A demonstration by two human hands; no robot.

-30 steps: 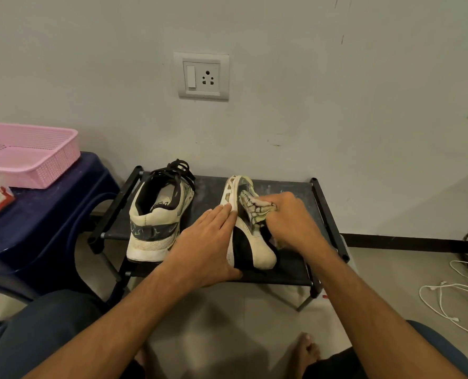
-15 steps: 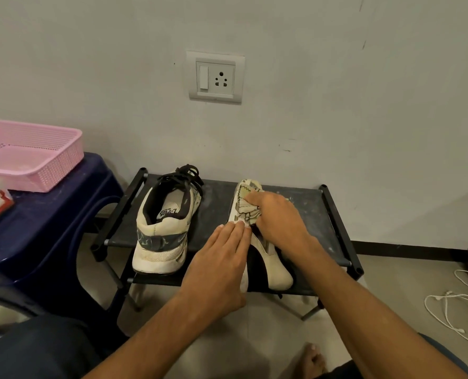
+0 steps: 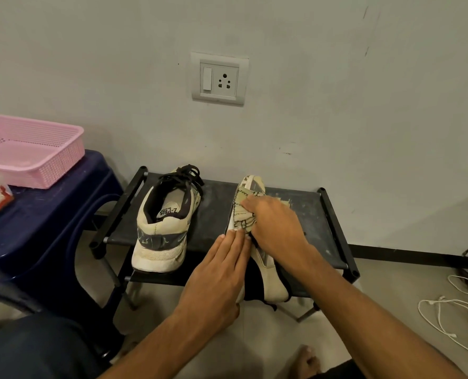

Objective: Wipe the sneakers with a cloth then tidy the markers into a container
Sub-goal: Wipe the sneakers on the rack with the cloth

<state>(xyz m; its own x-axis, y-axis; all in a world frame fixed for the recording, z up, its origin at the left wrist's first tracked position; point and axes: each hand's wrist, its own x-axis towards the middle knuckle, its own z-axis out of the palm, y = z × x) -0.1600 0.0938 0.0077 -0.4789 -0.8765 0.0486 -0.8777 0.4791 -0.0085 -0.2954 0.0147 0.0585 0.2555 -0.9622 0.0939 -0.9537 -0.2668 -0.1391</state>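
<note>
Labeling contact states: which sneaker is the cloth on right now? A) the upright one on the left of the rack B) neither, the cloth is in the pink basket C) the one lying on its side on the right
C: the right hand presses the patterned cloth onto the right sneaker, which the left hand steadies.

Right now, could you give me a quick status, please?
Left hand flat, steadying right sneaker. Right hand pressing cloth on it. Nothing in the way.

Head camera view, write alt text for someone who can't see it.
A right hand presses a cloth on a tipped sneaker while the left hand steadies it on a black rack; a second sneaker stands beside.
</note>
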